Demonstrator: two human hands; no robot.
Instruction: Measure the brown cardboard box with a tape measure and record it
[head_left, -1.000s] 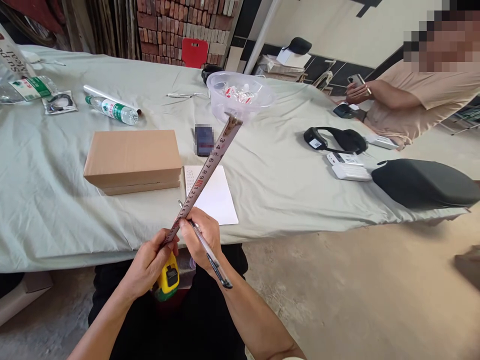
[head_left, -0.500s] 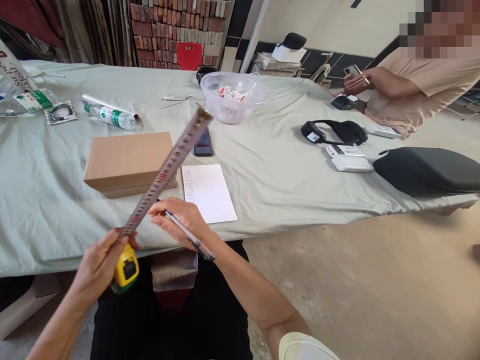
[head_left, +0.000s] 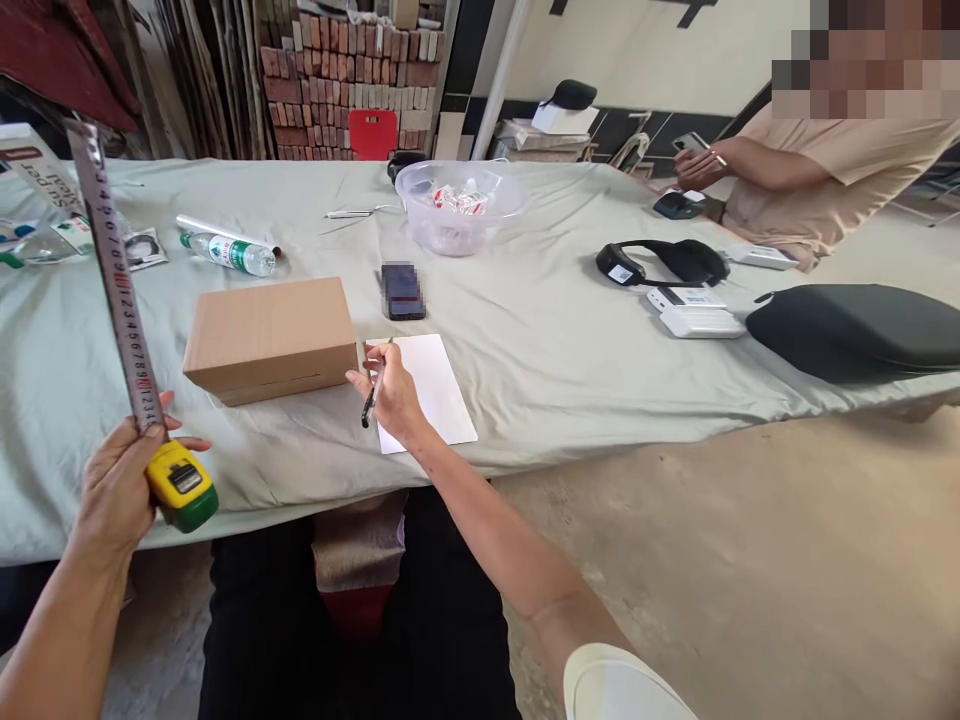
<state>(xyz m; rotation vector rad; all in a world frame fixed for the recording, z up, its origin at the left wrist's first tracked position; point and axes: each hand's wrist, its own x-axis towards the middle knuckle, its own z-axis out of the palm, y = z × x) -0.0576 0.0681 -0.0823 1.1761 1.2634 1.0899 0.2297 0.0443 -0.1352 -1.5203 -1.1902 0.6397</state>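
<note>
My left hand (head_left: 120, 485) grips a yellow tape measure (head_left: 182, 487) at the near left. Its blade (head_left: 116, 280) stands pulled out and points up and away, left of the cardboard box. My right hand (head_left: 390, 395) is closed on a pen (head_left: 372, 390) and rests on a white sheet of paper (head_left: 431, 390) on the cloth-covered table (head_left: 540, 340). The pen tip sits at the sheet's near left part. A closed cardboard box (head_left: 270, 338) lies just left of the paper. A dark phone (head_left: 403, 291) lies behind the sheet.
A clear plastic bowl (head_left: 459, 205) with wrapped items stands further back, a water bottle (head_left: 229, 253) to the left. Black headset (head_left: 664, 265), white devices (head_left: 694, 318) and a black case (head_left: 855, 330) lie on the right. Another person (head_left: 817, 170) sits at the far right holding a phone.
My left hand swung the tape measure out to the left, its blade now pointing up. My right hand let go of the blade and moved forward onto the paper with the pen.
</note>
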